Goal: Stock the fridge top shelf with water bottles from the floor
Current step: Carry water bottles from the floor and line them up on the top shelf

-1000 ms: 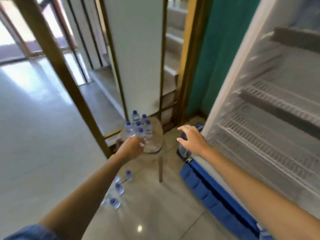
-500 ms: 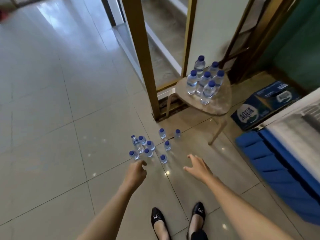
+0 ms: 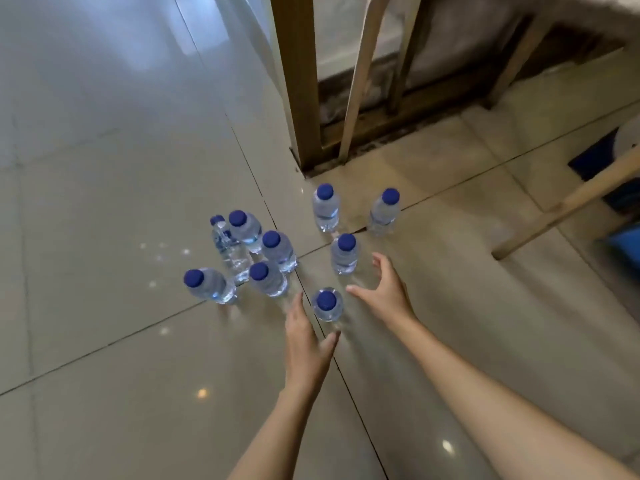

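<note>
Several small clear water bottles with blue caps stand on the tiled floor. The nearest bottle [image 3: 327, 304] stands between my two hands. My left hand [image 3: 306, 336] is open just left of and below it, fingers straight, thumb spread toward it. My right hand [image 3: 384, 289] is open to its right, fingers spread beside another bottle [image 3: 344, 254]. Neither hand holds anything. A cluster of bottles [image 3: 273, 249] stands to the left, and one of them lies tipped [image 3: 230, 252]. Two more bottles [image 3: 325, 207] [image 3: 384, 211] stand farther back. The fridge is out of view.
A brown wooden post [image 3: 298, 81] rises right behind the bottles. Pale stool legs [image 3: 360, 77] [image 3: 568, 206] stand behind and to the right. Something blue [image 3: 623, 244] shows at the right edge. Glossy floor tiles [image 3: 104, 168] stretch to the left.
The view has dropped from the fridge and stool to close above the floor bottles. Both hands have reached down and now flank the nearest bottle.
</note>
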